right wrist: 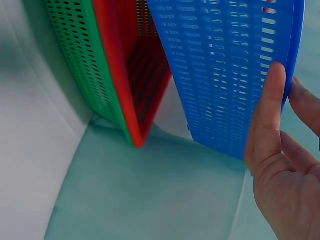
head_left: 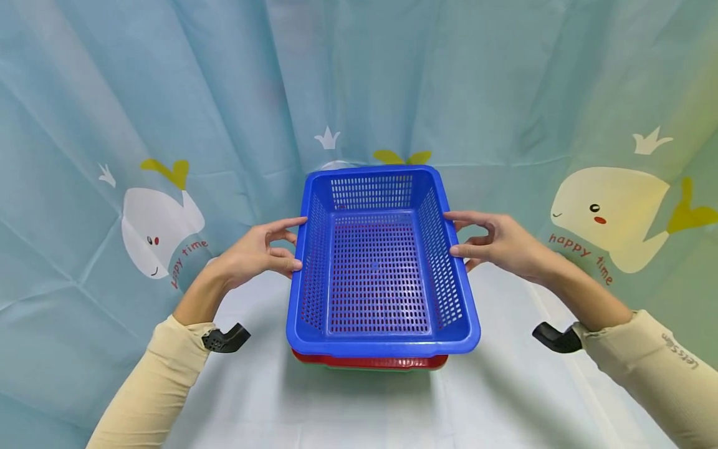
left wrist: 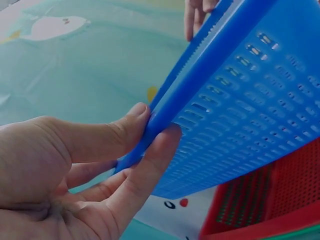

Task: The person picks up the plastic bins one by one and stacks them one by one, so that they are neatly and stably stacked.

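Note:
A blue plastic basket (head_left: 377, 274) with slotted walls and base is held up between both hands. My left hand (head_left: 252, 252) pinches its left rim, thumb on top and fingertips beneath, as the left wrist view shows closely. On the opposite rim, my right hand (head_left: 499, 243) grips with the thumb and fingers on either side. Below hangs no contact that I can see: a red basket (right wrist: 145, 80) sits apart under the blue one, nested in a green basket (right wrist: 82, 55). In the head view the blue basket hides most of both.
The stacked baskets stand on a white surface (head_left: 247, 399). Behind them hangs a light blue curtain (head_left: 482, 93) printed with whales and crowns. Black wrist mounts (head_left: 226, 338) stick out from both sleeves.

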`<state>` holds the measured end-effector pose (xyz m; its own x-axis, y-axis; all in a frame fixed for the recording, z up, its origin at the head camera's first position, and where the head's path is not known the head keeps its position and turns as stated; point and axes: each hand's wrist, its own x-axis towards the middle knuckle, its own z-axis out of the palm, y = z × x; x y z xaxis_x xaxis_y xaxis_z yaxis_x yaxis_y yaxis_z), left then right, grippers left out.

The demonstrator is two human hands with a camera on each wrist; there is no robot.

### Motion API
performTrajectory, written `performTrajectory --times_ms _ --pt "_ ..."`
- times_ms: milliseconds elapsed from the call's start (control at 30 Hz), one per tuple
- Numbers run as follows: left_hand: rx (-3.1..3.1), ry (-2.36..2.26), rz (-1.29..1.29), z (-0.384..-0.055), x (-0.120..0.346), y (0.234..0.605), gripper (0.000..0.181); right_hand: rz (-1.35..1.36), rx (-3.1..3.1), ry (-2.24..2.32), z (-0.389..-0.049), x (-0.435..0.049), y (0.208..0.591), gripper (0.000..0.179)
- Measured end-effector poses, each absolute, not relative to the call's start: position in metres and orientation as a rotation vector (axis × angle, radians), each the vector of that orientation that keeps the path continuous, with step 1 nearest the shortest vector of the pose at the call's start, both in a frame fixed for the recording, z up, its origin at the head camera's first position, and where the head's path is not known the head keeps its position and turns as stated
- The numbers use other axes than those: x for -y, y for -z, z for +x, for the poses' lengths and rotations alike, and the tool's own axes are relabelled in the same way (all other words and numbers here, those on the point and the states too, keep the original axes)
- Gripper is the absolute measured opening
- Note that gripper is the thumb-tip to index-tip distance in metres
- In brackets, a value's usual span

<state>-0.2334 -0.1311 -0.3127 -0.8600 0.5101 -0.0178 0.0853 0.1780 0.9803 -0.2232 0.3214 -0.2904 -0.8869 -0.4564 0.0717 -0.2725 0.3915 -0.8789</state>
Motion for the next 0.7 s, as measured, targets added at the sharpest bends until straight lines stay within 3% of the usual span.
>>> performTrajectory --times_ms 200,700 --pt "-2.110 -1.731 0.567 -0.232 0.132 0.309 0.088 -0.616 -2.448 1.512 -0.221 -0.320 0.284 0.069" --pt "-2.096 -1.682 0.541 -0.250 0.133 0.346 0.087 -0.575 -2.356 1.562 -0.236 -0.319 0.324 0.068"
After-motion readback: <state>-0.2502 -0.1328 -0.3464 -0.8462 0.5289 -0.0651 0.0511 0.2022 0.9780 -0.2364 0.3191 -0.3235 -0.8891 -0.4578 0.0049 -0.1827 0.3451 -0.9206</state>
